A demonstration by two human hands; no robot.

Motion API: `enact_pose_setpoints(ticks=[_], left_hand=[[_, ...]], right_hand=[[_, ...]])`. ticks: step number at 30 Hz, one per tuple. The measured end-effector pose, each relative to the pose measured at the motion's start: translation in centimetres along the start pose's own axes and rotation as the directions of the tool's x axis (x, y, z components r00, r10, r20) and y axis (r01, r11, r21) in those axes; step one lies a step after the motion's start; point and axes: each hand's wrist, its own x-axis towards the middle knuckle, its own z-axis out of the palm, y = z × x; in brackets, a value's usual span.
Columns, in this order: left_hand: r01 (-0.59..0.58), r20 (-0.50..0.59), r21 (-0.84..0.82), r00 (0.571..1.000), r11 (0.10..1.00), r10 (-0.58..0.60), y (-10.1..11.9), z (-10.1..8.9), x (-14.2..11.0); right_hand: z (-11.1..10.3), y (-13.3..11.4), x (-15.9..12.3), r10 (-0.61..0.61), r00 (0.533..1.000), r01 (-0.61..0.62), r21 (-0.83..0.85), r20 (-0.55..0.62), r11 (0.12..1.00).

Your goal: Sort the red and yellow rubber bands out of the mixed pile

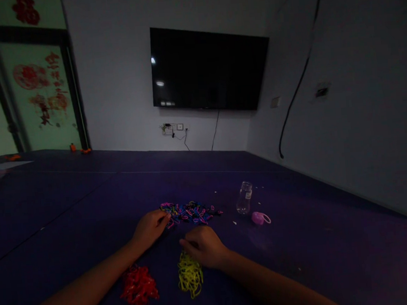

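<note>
Small rubber bands in pink, blue, black and other colours form a mixed pile (pixel 194 213) on the purple table. At its left edge is my left hand (pixel 150 228), its fingers pinched together against the bands; what lies between the fingertips is too small to make out. My right hand (pixel 206 247) is curled closed over the far end of a heap of yellow rubber bands (pixel 190 275), and its fingertips hide whatever they may hold. Below my left forearm lies a heap of red rubber bands (pixel 139 287).
Right of the mixed pile, a clear bottle (pixel 244 200) stands uncapped, with a pink looped cap (pixel 258 218) beside it. Small white scraps (pixel 234 223) dot the table (pixel 302 238). Orange objects (pixel 85 151) lie at the far left edge. A television (pixel 209 70) hangs on the wall.
</note>
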Motion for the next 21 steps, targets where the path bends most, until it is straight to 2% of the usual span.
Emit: enact_pose_setpoints(ticks=[3,6,11,17,19,21], left_hand=[[-0.028,0.005,0.007,1.000,1.000,0.028,0.3,0.0,-0.2],[-0.062,0.020,0.011,0.998,0.998,0.062,0.6,-0.2,-0.4],[-0.072,-0.028,-0.017,0.997,0.997,0.072,0.8,-0.3,-0.6],[-0.058,-0.058,-0.018,0.997,0.998,0.057,0.7,0.0,-0.7],[-0.057,-0.061,-0.013,0.997,0.998,0.056,0.7,0.0,-0.8],[-0.050,-0.069,0.000,0.996,0.999,0.049,0.6,-0.1,-0.9]], right_hand=[[0.0,0.1,-0.3,0.058,0.998,-0.056,0.068,-0.025,0.996],[0.1,0.3,-0.5,0.173,0.981,-0.160,0.149,-0.083,0.976],[-0.1,0.6,-0.8,0.401,0.884,-0.334,0.277,-0.238,0.901],[-0.8,1.3,-0.9,0.516,0.784,-0.419,0.320,-0.345,0.850],[-0.8,1.3,-1.0,0.523,0.782,-0.432,0.311,-0.340,0.847],[-0.7,1.2,-1.0,0.505,0.808,-0.430,0.282,-0.304,0.858]])
